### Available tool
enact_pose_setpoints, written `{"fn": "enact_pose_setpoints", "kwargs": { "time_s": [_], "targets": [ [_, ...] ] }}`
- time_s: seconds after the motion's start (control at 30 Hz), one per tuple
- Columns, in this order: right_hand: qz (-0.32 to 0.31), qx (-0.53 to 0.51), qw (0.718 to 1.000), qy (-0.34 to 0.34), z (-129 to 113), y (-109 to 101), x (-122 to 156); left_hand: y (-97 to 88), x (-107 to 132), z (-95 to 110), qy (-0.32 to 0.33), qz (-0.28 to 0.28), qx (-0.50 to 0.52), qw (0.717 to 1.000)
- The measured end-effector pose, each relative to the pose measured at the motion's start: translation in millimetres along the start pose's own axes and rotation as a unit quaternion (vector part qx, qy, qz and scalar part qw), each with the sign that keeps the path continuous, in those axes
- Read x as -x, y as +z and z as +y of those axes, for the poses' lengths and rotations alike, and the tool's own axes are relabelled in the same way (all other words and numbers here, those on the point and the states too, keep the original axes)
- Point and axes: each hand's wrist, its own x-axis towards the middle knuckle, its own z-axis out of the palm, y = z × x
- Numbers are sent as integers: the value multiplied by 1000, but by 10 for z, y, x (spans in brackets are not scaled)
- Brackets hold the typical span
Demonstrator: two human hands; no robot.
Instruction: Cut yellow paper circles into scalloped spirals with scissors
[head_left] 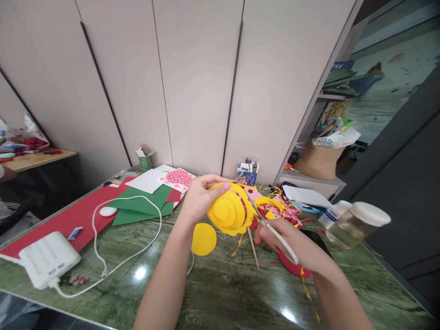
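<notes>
My left hand pinches a yellow layered paper flower by its upper edge, thumb on the front. Scalloped petals run round the flower's rim, with smaller discs stacked at its centre. My right hand grips white-handled scissors, whose blades reach the flower's right edge. A thin yellow strip hangs from the flower's lower rim. Below it on the table lie a plain yellow paper circle and a wooden pencil. Under my right hand, a red paper disc shows in part.
Pink, red and yellow paper scraps pile behind my right hand. Right of them stands a lidded jar. On the left are green sheets, red paper, and a white power bank with a looping cable. Pens stand at the back.
</notes>
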Motion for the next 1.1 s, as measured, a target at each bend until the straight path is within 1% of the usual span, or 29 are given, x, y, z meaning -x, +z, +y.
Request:
{"fn": "enact_pose_setpoints", "kwargs": {
  "time_s": [0.3, 0.53, 0.67, 0.83, 1.0, 1.1],
  "targets": [
    [4, -8, 1000, 4, -20, 2, 19, 6, 10, 11, 14, 2, -16, 1000],
    [-28, 1, 1000, 2, -15, -26, 24, -7, 15, 36, 5, 7, -48, 999],
    [-55, 15, 998, -8, -7, -72, 38, -41, 28, 58, 7, -10, -77, 997],
    [-86, 52, 995, 7, 27, -118, 65, -90, 43, 94, 14, -42, -141, 989],
    [-111, 51, 992, 0, 46, -144, 87, -134, 52, 120, 9, -66, -183, 981],
    [-129, 50, 990, 3, 45, -157, 88, -155, 59, 137, 10, -90, -210, 973]
  ]
}}
